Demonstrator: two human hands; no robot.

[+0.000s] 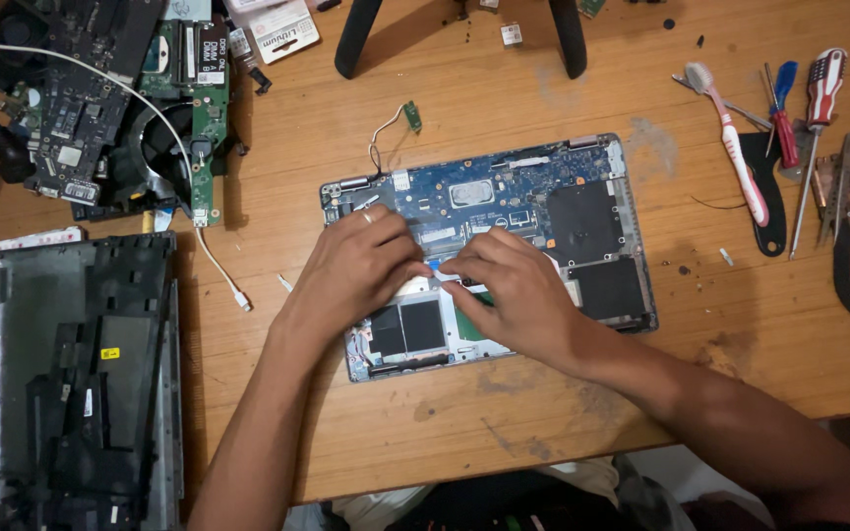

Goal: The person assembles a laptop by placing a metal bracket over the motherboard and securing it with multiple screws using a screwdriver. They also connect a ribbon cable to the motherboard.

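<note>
Head view looks straight down on a wooden table (504, 433) whose near edge runs across the bottom of the frame, close under the forearms. Left of the work lies a large dark laptop cover (81, 383), reaching almost to that edge; above it sits a heap of circuit boards (100, 98) with a fan and a white cable (211, 258) trailing toward the middle. Bare wood stays open between these and the opened laptop base (592, 226), and again to its right, before a row of tools: a pink toothbrush (740, 157), a red-handled screwdriver (817, 108) and a blue-handled one (784, 108).

Both arms come in from below and meet over the middle of the base. The left hand (361, 265) lies palm down, fingers curled together and pressing on the board. The right hand (509, 295) faces it, fingertips pinched on a small blue tab (437, 264) between the two hands; how firmly it grips I cannot tell.

Inside the tray-like base sit the blue mainboard (504, 192), dark flat panels at the right, and black cells (405, 329) at the lower left.
</note>
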